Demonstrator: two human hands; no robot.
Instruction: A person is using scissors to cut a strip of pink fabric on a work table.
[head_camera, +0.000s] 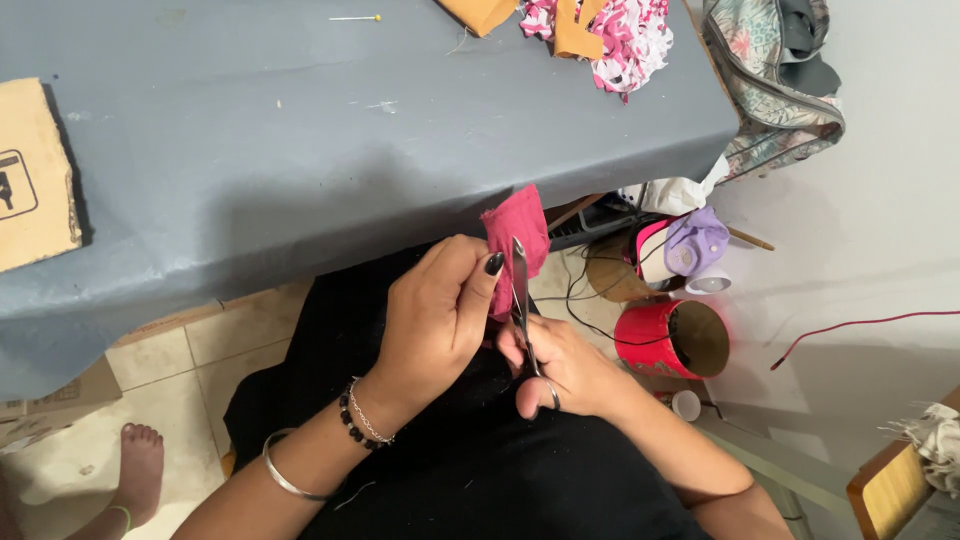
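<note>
Closest to the lens we see both forearms over a black-clothed lap (480, 470); the left wrist carries a silver bangle (285, 475), a thin chain and a black bead bracelet (350, 420). Left hand (435, 320) is curled tight, dark-nailed thumb and fingers pinching a small scrap of pink fabric (517, 235). We note the scrap is magenta, woven-looking, folded or bunched, with its top end poking up above the fingers, just below the table edge. Right hand (565, 365) is closed round the handles of metal scissors (522, 310), thumb through one ring; blades point up along the scrap's right side and look nearly shut, touching the fabric. We cannot tell if the blades are biting into it.

Next out: a bare foot (140, 465) on the tile floor at lower left, a red cylindrical tin (670, 340) with black cables at right, a purple cap (695, 240) behind it.

Farthest: the grey-covered table (350, 150), a cardboard piece (35, 180) at its left end, a pin (355, 18) near the far edge, floral pink-and-white cloth (610, 30) with tan paper pieces (480, 12).
</note>
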